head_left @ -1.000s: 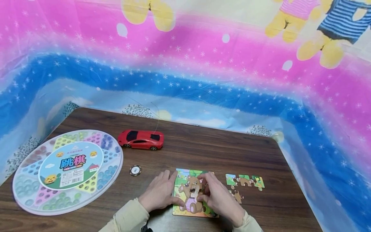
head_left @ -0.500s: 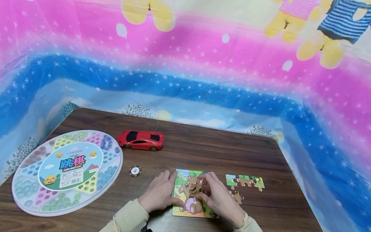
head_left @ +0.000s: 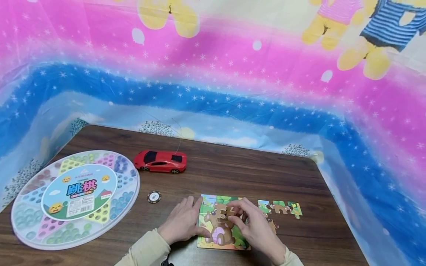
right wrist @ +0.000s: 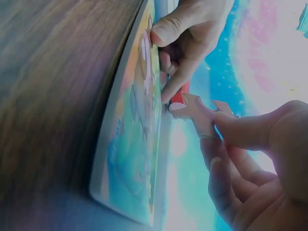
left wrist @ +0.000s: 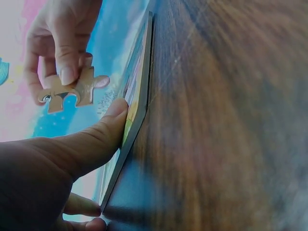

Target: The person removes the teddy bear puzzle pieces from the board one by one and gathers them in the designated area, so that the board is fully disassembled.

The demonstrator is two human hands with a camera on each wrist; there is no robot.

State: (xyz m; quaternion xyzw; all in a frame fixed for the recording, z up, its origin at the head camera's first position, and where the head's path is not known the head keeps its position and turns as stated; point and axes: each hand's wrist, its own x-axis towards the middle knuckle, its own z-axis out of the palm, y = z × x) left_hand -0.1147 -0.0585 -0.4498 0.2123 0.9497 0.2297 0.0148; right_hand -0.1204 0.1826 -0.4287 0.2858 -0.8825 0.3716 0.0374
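Note:
My right hand [head_left: 257, 225] pinches a brown jigsaw piece [left wrist: 84, 91] between thumb and fingers. In the left wrist view, an eye and a mouth line show on the piece. It hangs above the bear jigsaw board [head_left: 204, 242], over the bear's face in the head view. My left hand [head_left: 181, 221] rests along the board's left side, its thumb [left wrist: 103, 132] pressing the face near the edge and its fingers stretched along the left edge. The right wrist view shows the piece [right wrist: 199, 115] clear of the board's surface.
Several loose jigsaw pieces [head_left: 281, 207] lie right of the board, one partly behind my right hand. A poker chip [head_left: 154, 197] lies to the left. Farther off are a red toy car [head_left: 161, 161] and a round Chinese checkers set [head_left: 78, 195]. A printed cloth hangs behind the table.
The piece was low over the bear's face, with a pale shiny patch there one second ago; now my right hand holds it raised. My left hand has stayed put.

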